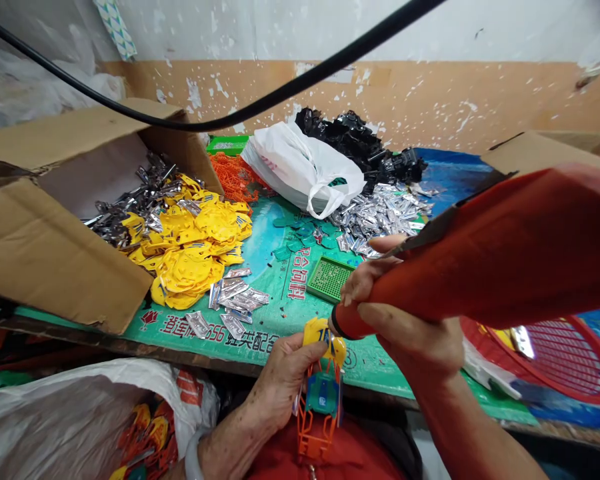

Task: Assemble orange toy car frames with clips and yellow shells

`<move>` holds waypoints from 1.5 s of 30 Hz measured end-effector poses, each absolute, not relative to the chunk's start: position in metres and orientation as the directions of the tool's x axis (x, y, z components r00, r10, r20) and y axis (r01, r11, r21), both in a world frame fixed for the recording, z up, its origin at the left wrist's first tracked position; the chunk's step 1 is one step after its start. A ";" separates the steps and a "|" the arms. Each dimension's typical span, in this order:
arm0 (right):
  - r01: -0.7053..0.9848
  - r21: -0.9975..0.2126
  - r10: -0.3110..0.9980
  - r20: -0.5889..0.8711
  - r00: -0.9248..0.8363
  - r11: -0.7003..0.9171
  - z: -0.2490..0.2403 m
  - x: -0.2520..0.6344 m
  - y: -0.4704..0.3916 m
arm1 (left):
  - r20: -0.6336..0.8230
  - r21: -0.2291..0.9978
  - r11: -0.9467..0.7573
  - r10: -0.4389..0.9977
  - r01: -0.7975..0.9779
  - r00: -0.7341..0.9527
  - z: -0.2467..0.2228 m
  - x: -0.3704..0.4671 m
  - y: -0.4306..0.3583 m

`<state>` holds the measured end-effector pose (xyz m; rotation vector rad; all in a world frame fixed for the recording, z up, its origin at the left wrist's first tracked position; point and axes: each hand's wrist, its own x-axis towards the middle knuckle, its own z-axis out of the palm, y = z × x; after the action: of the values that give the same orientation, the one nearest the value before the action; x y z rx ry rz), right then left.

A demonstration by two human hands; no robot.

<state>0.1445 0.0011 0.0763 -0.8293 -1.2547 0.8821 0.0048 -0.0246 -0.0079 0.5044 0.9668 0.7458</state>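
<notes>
Nearest to us, a red handheld tool [470,260] slants in from the right edge, its black-collared tip lowered toward the middle of the view, while a black cable [220,123] sags across the top. We see the right hand [420,333] wrapped around the tool's narrow front end, thumb on the near side and fingers curled over the far side. The left hand [285,373], with a pale band [194,457] at its wrist, pinches a yellow plastic cover [313,332] at the upper end of an orange lattice frame [315,430], which carries a teal panel [323,395] and lies before the person's red garment [270,460]. We find the tool's tip at the cover's right edge, but cannot tell whether the two touch. Beyond, on the counter [275,327] with its green printed sheet, we note a cardboard box [65,253] at left with yellow covers [195,247] heaped at its mouth; silver strips [237,297] lie just beside them. A green perforated tray [325,279] sits near the tool, with a white plastic bag [300,167] and black plastic parts [365,147] farther back. At right we observe a red basket [575,363].
</notes>
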 end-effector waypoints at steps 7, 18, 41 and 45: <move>-0.231 -0.880 0.909 0.389 0.150 0.415 0.084 0.150 -0.007 | -0.489 0.689 0.633 0.765 -0.353 0.419 -0.007 0.002 -0.027; -0.090 -0.857 0.773 0.406 0.487 0.507 0.070 0.174 0.076 | -0.542 0.699 0.657 0.744 -0.282 0.390 0.003 0.002 -0.022; 0.046 -0.911 0.784 0.377 0.494 0.410 0.030 0.168 0.113 | -0.566 0.643 0.686 0.725 -0.341 0.392 -0.002 -0.004 -0.016; 0.045 -0.911 0.788 0.378 0.486 0.410 0.029 0.167 0.115 | -0.586 0.638 0.697 0.715 -0.327 0.381 -0.002 -0.003 -0.017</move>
<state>0.1674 0.1146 0.0293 -1.0571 -0.9648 0.5727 -0.0030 -0.0166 -0.0020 0.4598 0.9683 0.6954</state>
